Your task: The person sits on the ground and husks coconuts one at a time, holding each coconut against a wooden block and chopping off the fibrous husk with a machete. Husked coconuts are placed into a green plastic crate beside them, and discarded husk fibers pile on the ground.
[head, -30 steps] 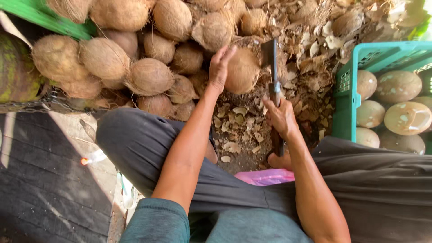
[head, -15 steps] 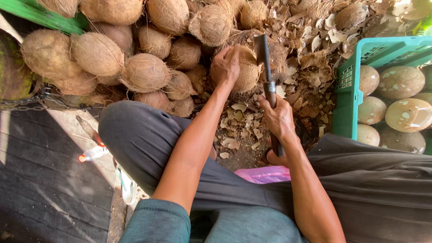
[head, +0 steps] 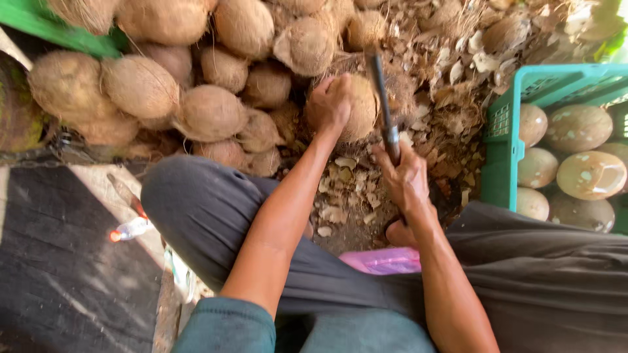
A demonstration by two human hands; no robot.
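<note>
Sitting cross-legged, the person's right hand (head: pixel 405 180) is clamped on a dark-bladed cleaver (head: pixel 383 108); beyond, the left hand (head: pixel 329 104) grips a brown husked coconut (head: pixel 358 108) on the shell-littered ground. Better keep fingers clear of the edge.

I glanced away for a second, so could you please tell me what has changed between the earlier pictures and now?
The left hand closed over the brown coconut, and the right hand swung its cleaver upright against it. The green crate of peeled coconuts stayed put.

Coconut-husking yard: heaped coconuts (head: pixel 140 85), husk scraps (head: pixel 451 111), green crate (head: pixel 504 153)
</note>
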